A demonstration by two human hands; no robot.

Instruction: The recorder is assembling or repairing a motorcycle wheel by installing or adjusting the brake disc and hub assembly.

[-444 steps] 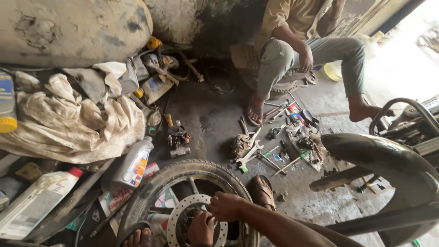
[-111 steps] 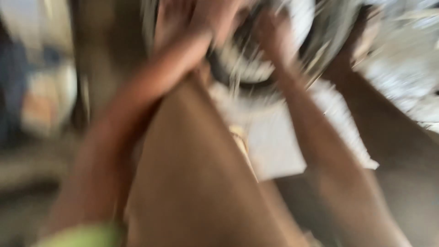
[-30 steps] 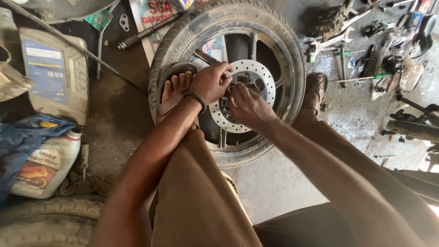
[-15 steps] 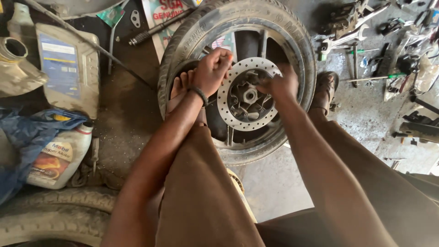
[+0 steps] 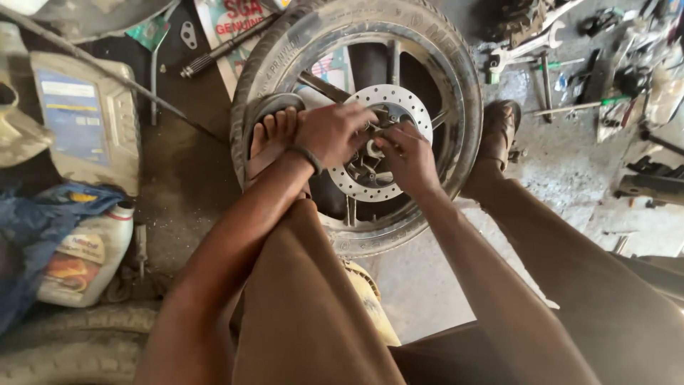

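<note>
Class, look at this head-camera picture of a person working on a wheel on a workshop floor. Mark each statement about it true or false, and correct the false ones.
1. Both hands are at the brake disc. True.
2. The wheel stands upright. False: it lies flat on the floor.
3. The left hand wears a wristband. True.
4. The oil jug lies right of the wheel. False: it is to the left.
5. The right hand holds a spanner. False: the spanner lies on the floor.
</note>
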